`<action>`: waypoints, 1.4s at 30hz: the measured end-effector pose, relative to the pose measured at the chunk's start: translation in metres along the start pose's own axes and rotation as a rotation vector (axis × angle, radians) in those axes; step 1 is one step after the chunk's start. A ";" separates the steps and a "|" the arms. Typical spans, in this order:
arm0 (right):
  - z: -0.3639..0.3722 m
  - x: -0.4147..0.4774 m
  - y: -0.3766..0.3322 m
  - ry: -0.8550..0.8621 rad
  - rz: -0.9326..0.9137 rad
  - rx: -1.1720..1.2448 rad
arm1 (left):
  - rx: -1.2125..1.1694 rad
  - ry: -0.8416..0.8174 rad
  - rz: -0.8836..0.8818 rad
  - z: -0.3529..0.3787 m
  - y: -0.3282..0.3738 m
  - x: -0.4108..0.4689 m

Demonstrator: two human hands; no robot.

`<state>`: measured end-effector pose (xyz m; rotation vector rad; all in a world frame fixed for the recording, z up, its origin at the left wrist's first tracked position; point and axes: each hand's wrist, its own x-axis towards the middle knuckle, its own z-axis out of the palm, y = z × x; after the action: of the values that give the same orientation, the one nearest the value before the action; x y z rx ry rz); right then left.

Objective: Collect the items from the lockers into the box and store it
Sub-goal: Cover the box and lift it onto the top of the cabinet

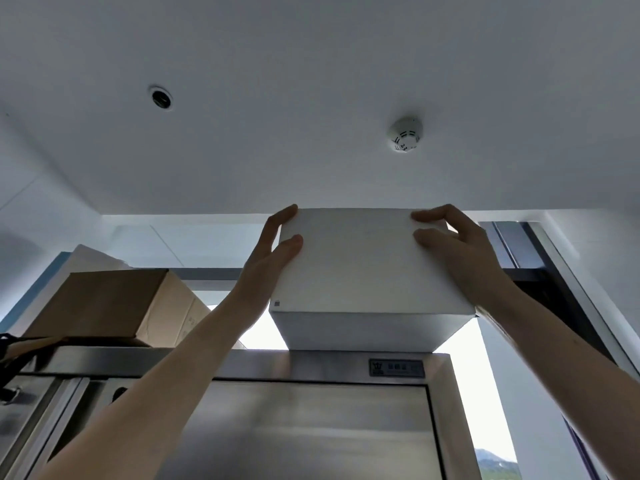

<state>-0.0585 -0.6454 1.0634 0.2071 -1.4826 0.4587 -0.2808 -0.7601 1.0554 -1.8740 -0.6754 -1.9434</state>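
A white box (360,268) rests with its far edge on top of the steel locker (311,365), seen from below, its near part sticking out towards me. My left hand (273,254) presses against the box's left side, thumb and fingers on the front face. On the right side my right hand (457,247) grips it the same way. Both arms reach up overhead. The box's contents are hidden.
A brown cardboard box (114,306) sits on the locker top to the left, with a white board behind it. A smoke detector (405,135) and a recessed fitting (160,97) are on the ceiling. A bright window lies behind the locker, a dark door frame (540,258) at right.
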 end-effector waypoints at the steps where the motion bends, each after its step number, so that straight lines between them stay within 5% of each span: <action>1: 0.002 0.003 0.005 -0.013 0.001 -0.009 | -0.005 -0.008 -0.014 -0.001 -0.007 0.002; 8: 0.005 0.005 0.043 -0.067 -0.068 -0.190 | -0.012 0.006 -0.083 -0.005 -0.039 0.011; 12: 0.003 -0.002 0.061 -0.161 -0.052 -0.293 | 0.183 0.103 -0.027 -0.003 -0.055 0.008; 22: -0.003 -0.001 0.112 -0.163 -0.010 -0.436 | 0.528 0.009 0.067 0.008 -0.104 0.009; 42: -0.001 -0.010 0.128 -0.171 0.040 -0.445 | 0.585 -0.016 -0.078 0.011 -0.123 0.000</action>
<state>-0.1114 -0.5314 1.0353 -0.1395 -1.7189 0.1354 -0.3405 -0.6524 1.0442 -1.5109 -1.1839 -1.5414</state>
